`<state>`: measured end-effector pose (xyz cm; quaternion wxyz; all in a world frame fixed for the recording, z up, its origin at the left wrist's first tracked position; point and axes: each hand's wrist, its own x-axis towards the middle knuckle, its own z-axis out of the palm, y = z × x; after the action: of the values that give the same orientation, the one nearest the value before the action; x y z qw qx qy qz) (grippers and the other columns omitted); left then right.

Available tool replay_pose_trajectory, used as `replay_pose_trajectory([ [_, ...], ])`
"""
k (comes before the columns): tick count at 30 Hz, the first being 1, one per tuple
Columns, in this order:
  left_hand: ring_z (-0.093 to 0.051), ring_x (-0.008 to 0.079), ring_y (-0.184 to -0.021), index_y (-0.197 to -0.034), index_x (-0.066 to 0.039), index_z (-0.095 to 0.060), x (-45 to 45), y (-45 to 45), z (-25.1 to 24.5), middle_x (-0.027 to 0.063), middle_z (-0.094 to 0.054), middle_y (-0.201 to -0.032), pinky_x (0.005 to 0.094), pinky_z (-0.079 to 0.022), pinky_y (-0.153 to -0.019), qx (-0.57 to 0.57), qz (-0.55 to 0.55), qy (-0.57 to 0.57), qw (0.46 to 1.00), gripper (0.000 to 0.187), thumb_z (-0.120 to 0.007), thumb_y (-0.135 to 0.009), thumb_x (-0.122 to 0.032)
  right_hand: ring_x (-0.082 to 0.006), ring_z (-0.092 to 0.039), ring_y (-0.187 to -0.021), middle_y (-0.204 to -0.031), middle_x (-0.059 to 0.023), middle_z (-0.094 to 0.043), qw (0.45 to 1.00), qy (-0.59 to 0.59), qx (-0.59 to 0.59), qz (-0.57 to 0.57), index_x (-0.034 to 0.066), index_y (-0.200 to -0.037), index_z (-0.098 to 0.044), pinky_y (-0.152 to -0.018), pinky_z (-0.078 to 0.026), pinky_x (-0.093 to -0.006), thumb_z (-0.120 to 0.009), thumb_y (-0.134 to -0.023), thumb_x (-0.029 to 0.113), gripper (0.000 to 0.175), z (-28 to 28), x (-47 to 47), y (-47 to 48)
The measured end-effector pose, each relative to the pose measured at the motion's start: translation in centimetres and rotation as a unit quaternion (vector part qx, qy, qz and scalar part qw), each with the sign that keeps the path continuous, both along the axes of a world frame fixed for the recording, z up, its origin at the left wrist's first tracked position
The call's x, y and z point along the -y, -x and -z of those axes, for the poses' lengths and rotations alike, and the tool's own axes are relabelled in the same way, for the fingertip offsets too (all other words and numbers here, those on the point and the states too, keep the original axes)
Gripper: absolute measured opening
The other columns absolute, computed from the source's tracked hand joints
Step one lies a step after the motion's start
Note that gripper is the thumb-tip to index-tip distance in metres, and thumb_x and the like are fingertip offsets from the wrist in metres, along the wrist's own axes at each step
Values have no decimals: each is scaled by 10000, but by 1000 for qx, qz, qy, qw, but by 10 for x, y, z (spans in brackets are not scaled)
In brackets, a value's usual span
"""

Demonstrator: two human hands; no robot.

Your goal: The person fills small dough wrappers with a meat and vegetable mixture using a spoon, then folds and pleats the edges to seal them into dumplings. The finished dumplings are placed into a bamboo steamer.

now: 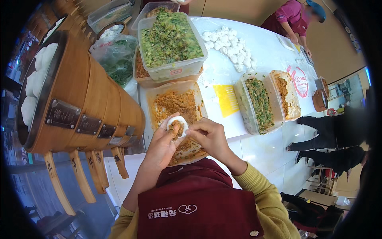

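My left hand (162, 146) holds a round dough wrapper (180, 125) with orange-brown filling on it, and its thumb lies against the filling. The fingertips of my right hand (209, 134) pinch the wrapper's right edge. Both hands are over a plastic tub of orange-brown minced filling (197, 97). Behind it, a large tub heaped with chopped green filling (173, 38) stands on another container. To the right are a tub of green-flecked filling (259, 104) and a tub of orange-brown filling (285, 95).
Stacked bamboo steamers (89, 86) with wooden handles and white buns rise close at left. Many dough pieces (229, 47) lie on the white table (262, 38). A yellow sheet (226, 100) lies near the tubs. A co-worker (291, 21) stands at the table's far side.
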<state>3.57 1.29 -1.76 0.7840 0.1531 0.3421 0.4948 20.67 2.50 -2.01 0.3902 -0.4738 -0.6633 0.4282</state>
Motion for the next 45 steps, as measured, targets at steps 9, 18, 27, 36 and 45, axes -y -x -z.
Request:
replay_pose_trajectory([
  [9,-502,149,-1121,-1377,-91,-374,4,5,-5,42,-506,-1216,346,-430,-966,54,48,-11,997,469,-550,-948,-162,-83,-534,-649,-760,-39,-575,996,-4,-81,-23,10,-842,-686,-581,-440,-209,-747,-761,26,102,-23,0,-1],
  [18,-509,150,-1120,-1362,-87,-392,3,4,-8,53,-502,-1233,341,-441,-956,81,90,-23,992,451,-551,-947,-162,-84,-524,-661,-780,-29,-558,999,5,-39,12,22,-850,-692,-556,-416,-223,-754,-752,26,116,-38,-3,-5],
  [27,-540,147,-1084,-1368,-45,-391,1,9,-18,81,-511,-1237,297,-478,-904,41,134,-22,990,437,-517,-958,-133,-101,-498,-616,-737,-34,-532,997,-49,-14,-59,50,-913,-709,-548,-409,-238,-752,-756,45,163,-46,-9,-7],
  [36,-548,132,-1100,-1390,-2,-374,-2,16,-19,90,-515,-1270,270,-481,-889,-32,197,-24,980,480,-517,-937,-79,-142,-528,-662,-743,-52,-548,994,-23,34,-98,46,-878,-707,-590,-429,-264,-743,-757,41,126,-47,-9,-7],
  [45,-567,191,-1095,-1412,-12,-318,-2,20,-9,120,-500,-1285,298,-523,-857,-30,146,-11,989,513,-500,-973,-203,-131,-532,-578,-742,-62,-564,993,-46,88,-64,24,-922,-685,-521,-433,-254,-752,-756,39,180,-45,-6,-10],
])
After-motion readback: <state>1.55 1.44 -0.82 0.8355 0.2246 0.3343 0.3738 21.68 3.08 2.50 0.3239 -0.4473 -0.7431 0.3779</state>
